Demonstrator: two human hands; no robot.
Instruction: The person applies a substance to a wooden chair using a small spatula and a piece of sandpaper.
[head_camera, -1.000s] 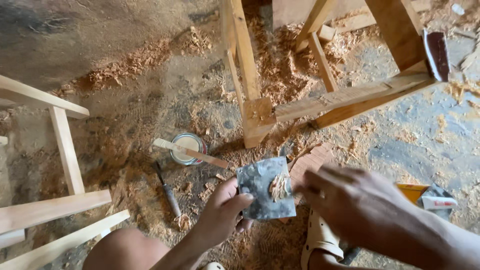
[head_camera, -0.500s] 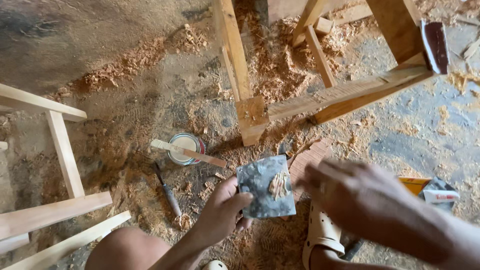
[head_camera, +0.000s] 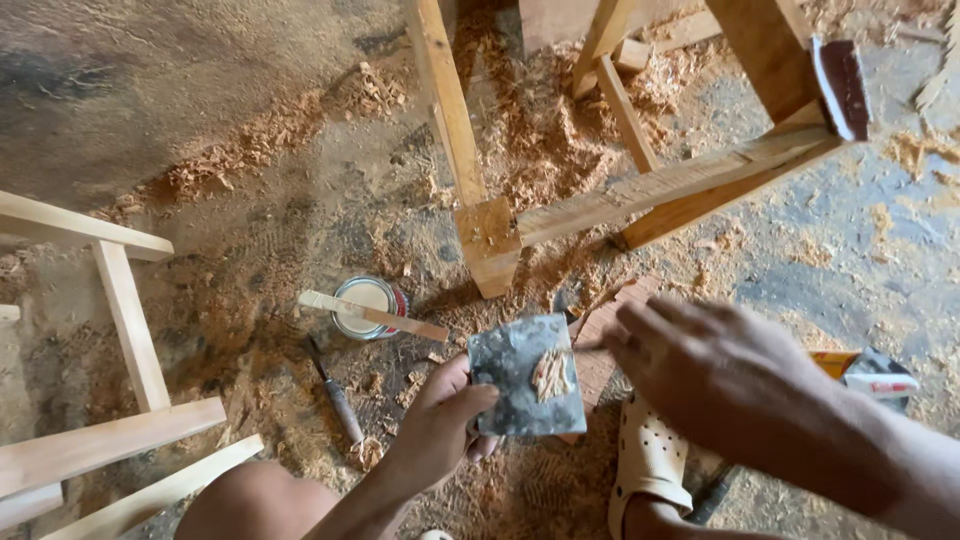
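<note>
My left hand (head_camera: 440, 425) grips a grey metal plate (head_camera: 515, 385) by its left edge; a dab of tan filler paste (head_camera: 551, 374) sits on the plate. My right hand (head_camera: 715, 370) hovers just right of the plate, fingers spread and pointing left, holding nothing that I can see. Beyond the plate stands a wooden furniture frame (head_camera: 610, 195) with a leg and rails meeting at a joint (head_camera: 488, 240). A small open tin (head_camera: 366, 305) with a wooden stick (head_camera: 375, 315) laid across it sits on the floor to the left.
Wood shavings cover the concrete floor (head_camera: 200, 90). A chisel-like tool (head_camera: 338, 395) lies near the tin. Another pale wooden frame (head_camera: 100, 350) stands at the left. A sandpaper block (head_camera: 842, 88) rests on the frame's rail. A beige sandal (head_camera: 652, 465) and a tube (head_camera: 865, 372) are at lower right.
My right hand has moved slightly left, closer to the plate. The plate and left hand have stayed nearly still.
</note>
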